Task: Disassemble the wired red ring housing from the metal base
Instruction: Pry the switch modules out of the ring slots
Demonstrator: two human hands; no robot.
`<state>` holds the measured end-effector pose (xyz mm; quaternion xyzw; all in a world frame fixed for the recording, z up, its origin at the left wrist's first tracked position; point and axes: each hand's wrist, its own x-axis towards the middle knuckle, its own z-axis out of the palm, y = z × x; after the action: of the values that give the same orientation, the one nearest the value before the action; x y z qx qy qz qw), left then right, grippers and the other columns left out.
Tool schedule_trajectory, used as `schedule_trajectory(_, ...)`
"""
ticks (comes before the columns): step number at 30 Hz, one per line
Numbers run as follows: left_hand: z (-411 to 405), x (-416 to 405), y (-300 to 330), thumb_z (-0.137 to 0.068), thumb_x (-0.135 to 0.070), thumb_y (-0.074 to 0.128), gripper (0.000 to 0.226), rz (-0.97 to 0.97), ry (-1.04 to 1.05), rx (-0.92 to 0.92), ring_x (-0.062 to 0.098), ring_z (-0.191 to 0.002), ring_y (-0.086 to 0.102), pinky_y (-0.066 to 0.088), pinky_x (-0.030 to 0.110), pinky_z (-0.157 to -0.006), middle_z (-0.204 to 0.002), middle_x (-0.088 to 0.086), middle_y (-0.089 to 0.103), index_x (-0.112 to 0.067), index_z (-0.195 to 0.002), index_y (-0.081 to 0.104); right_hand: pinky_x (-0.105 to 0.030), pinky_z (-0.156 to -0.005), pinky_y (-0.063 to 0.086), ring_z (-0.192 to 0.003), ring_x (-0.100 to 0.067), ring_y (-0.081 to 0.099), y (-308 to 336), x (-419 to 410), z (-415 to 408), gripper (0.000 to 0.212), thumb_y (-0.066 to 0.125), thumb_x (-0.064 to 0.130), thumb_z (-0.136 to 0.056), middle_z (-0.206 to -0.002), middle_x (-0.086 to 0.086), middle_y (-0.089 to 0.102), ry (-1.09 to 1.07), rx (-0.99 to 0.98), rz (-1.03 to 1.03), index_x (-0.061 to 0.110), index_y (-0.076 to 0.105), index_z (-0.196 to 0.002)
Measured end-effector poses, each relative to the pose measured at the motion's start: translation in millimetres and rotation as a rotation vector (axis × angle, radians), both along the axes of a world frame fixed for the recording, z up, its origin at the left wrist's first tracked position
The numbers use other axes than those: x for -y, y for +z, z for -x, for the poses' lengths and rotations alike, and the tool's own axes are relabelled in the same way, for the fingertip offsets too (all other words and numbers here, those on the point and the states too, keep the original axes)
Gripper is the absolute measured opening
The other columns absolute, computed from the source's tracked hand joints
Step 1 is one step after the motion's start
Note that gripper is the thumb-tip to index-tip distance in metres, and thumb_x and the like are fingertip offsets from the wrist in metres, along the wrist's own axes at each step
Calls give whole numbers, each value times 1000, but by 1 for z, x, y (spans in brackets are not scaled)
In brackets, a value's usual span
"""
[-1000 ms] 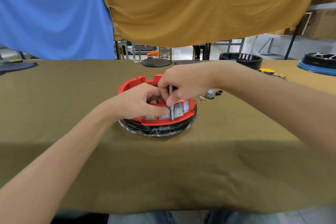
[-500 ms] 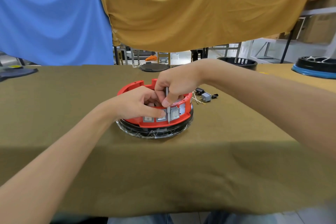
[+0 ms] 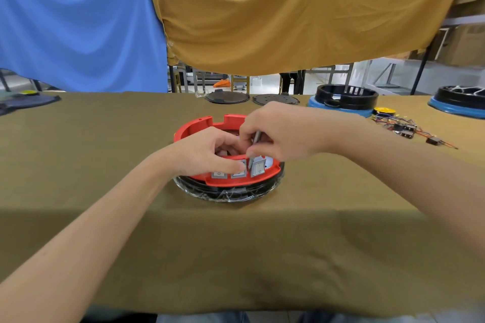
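Note:
The red ring housing [image 3: 195, 127] sits on a black round base [image 3: 228, 191] wrapped in clear film, at the table's middle. Grey rocker switches [image 3: 257, 169] line its near wall. My left hand [image 3: 207, 151] grips the near rim, thumb pressing on the middle switch and fingers curled inside the ring. My right hand [image 3: 283, 131] pinches a thin grey metal tool [image 3: 256, 139], its tip set between two switches. The wiring inside the ring is hidden by my hands.
Loose wired switches and connectors [image 3: 404, 127] lie at the right. Two black-and-blue ring units [image 3: 343, 102] [image 3: 462, 101] and two dark discs [image 3: 227, 97] stand along the far edge. Blue and mustard cloths hang behind the olive-covered table [image 3: 105, 231].
The rightmost switch now stands pushed out and tilted from the red wall. My hands stay on the ring; the camera has shifted, bringing the wired parts at the right into view.

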<state>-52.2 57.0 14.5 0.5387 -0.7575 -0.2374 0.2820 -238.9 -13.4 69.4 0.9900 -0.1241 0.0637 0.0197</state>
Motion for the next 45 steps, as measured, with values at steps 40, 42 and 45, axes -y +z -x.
schedule_trajectory(40, 26, 23, -11, -87, -40, 66, 19, 174, 373, 224, 4, -84, 63, 53, 35, -77, -91, -16, 70, -28, -101, 72, -18, -57, 40, -56, 1, 44, -102, 30, 18, 19, 63, 33, -96, -75, 3, 52, -254, 836, -674, 26, 50, -108)
schedule_trajectory(42, 29, 26, -12, -87, -43, 65, 19, 176, 414, 231, 4, -84, 62, 53, 32, -74, -87, -17, 68, -29, -98, 72, -14, -57, 40, -58, 1, 45, -109, 30, 14, 25, 69, 33, -92, -75, 5, 53, -239, 767, -573, 24, 52, -107)
schedule_trajectory(45, 30, 27, -11, -85, -38, 67, 16, 135, 427, 166, 11, -86, 65, 54, 39, -79, -85, -13, 71, -27, -95, 74, -12, -61, 39, -62, 1, 47, -112, 34, 9, 18, 69, 20, -92, -74, 12, 52, -258, 811, -463, 24, 55, -102)
